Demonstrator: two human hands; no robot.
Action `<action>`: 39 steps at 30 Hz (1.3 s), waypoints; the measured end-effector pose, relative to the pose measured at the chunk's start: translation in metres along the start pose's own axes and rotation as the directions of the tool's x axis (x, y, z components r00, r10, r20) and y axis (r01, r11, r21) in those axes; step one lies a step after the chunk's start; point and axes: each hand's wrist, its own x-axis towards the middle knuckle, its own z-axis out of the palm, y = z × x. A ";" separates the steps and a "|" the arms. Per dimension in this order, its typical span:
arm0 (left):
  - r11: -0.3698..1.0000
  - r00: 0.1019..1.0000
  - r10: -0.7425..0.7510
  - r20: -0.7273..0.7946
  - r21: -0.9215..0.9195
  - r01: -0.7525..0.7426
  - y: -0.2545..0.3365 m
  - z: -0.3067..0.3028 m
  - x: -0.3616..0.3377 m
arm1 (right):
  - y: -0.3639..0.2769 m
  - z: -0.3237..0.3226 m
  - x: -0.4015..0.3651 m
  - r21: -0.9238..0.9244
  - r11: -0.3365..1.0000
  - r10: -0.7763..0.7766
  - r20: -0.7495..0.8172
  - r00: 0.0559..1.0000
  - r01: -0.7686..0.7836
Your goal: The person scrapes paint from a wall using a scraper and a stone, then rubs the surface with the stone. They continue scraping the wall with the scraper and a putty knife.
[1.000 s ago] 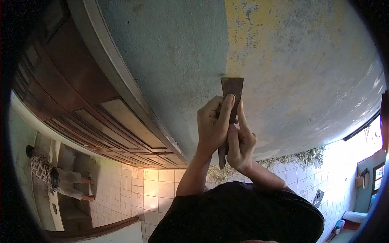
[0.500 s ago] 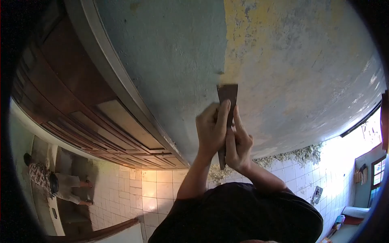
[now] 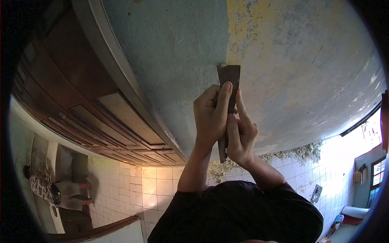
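A flat scraper [image 3: 229, 75] with a wide dark blade and a long handle is held up against the wall [image 3: 174, 52]. Its blade edge lies at the border between the blue-green paint and the bared yellow and grey surface. My left hand [image 3: 211, 113] is closed round the scraper, its thumb along the blade's lower part. Lower and to the right, my right hand [image 3: 242, 138] grips the handle, with the index finger stretched up beside the blade. The handle's end shows below my hands.
A brown panelled wooden door [image 3: 81, 93] in a frame is at left. Paint flakes [image 3: 300, 156] lie along the wall's foot on the tiled floor [image 3: 162, 184]. Another person [image 3: 52, 190] is at the far left. A window [image 3: 379, 172] is at far right.
Both my hands and the scraper have moved up along the wall, with the blade higher at the paint border. The other person's legs have shifted slightly.
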 end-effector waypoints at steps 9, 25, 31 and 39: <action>0.988 0.991 0.136 0.005 0.073 -0.136 0.017 0.007 0.019 | -0.014 -0.002 0.026 -0.061 0.992 -0.116 -0.029 0.993 0.114; 0.986 0.986 0.167 -0.019 0.022 -0.167 0.018 0.013 0.021 | -0.014 -0.009 0.030 -0.017 0.992 -0.125 -0.004 0.992 0.125; 0.991 0.992 0.125 -0.004 -0.040 -0.126 0.027 0.017 0.029 | -0.037 -0.014 0.036 0.006 1.000 0.012 0.040 0.999 -0.013; 0.981 0.981 0.191 -0.029 -0.028 -0.192 0.045 0.025 0.044 | -0.045 -0.013 0.062 -0.012 0.994 -0.105 0.006 0.994 0.106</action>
